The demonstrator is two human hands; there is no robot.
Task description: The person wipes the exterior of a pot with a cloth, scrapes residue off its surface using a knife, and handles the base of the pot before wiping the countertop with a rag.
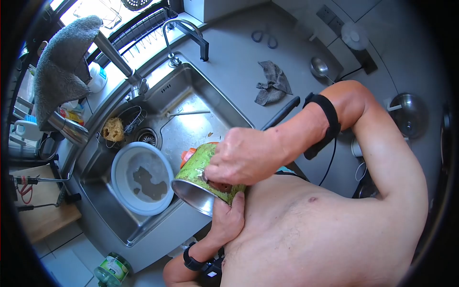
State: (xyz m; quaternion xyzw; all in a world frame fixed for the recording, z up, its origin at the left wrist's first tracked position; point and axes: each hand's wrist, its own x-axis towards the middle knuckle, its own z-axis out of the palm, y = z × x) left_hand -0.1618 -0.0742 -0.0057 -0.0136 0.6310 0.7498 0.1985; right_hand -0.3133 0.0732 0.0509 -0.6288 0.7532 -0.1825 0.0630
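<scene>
A green metal pot with a worn, stained outside and a shiny inside tilts over the sink's near edge, close to my torso. My left hand grips its rim from below, fingers inside and thumb on the outer wall. Closed against the pot's side, my right hand presses its fingertips by a dark brown patch; what they pinch, if anything, is hidden. An orange piece sticks out behind the pot; its kind is unclear.
The steel sink holds a pale basin of cloudy water. A sponge sits beside the drain. Along the counter lie a grey cloth, scissors and a ladle. A towel hangs on a faucet.
</scene>
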